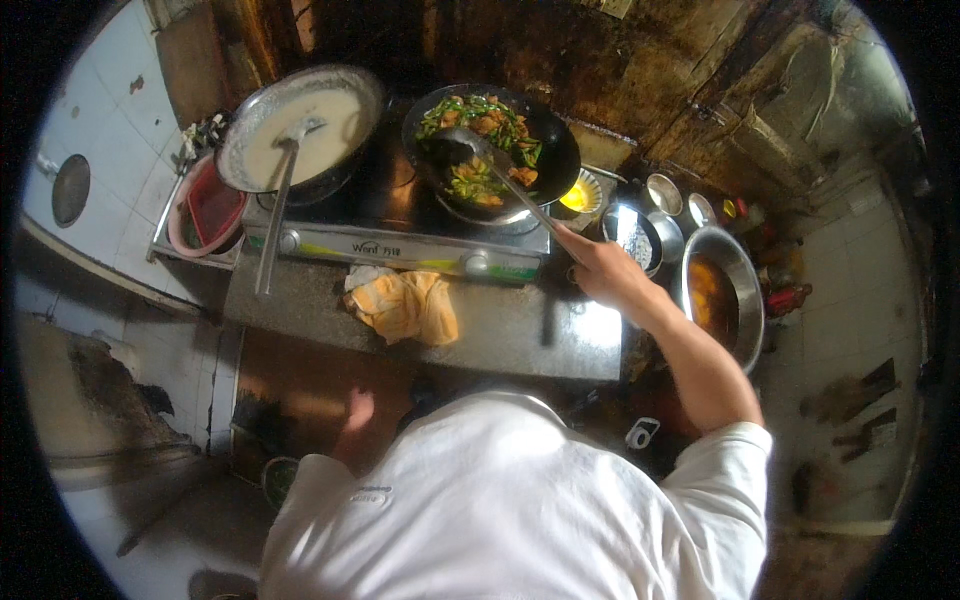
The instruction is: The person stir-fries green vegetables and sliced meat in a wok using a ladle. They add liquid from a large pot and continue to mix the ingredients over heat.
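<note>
My right hand [604,266] grips the handle of a metal ladle [517,191]. The ladle's dark bowl rests among chopped green vegetables and browned pieces of food [487,124] in a black wok [559,146]. This wok sits on the right burner of a two-burner gas stove [435,255]. Low at my left side, my left hand [360,409] hangs away from the counter, small and blurred. On the left burner stands a wide pan [232,154] of whitish liquid [270,146], with a long-handled metal utensil [277,217] leaning in it.
A crumpled yellowish cloth [409,304] lies before the stove on the counter [510,330]. To the right are a fluted bowl of yellow liquid [581,195], several small metal bowls [664,193] and a large steel basin [750,300] holding brownish liquid. A pink basin [180,236] stands left.
</note>
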Demonstrator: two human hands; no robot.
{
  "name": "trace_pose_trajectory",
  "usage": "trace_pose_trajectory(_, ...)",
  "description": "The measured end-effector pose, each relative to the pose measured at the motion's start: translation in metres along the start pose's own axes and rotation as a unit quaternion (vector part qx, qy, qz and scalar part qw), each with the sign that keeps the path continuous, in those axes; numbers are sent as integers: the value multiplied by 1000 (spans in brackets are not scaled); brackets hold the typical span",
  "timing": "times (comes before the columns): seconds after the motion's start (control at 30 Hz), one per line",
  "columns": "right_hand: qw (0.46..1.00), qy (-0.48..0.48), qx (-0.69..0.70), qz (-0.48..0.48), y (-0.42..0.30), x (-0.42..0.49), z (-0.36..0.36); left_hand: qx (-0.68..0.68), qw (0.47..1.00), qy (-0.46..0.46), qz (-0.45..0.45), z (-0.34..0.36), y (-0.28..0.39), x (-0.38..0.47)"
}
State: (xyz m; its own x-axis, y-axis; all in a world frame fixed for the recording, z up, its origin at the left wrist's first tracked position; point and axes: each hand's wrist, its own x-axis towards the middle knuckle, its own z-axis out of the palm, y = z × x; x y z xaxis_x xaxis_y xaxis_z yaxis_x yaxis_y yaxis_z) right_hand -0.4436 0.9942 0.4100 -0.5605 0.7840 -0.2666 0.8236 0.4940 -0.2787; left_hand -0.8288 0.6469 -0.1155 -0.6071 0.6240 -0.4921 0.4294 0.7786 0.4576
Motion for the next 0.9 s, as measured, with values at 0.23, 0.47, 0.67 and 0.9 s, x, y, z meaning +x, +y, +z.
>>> trace_pose_trajectory(0.23,985,-24,-166,36,31,-31,-35,21,995,43,89,2,-22,-5)
trace_pose_trajectory(0.47,994,18,-105,-2,17,16,5,-15,995,-80,-58,-39,31,-36)
trace_pose_trajectory(0.67,999,26,-30,28,2,-101,-44,-34,998,-55,-15,-17,-2,-9)
trace_pose_trajectory(0.9,999,-20,10,39,-5,-67,-40,-46,997,-57,34,-3,-17,5)
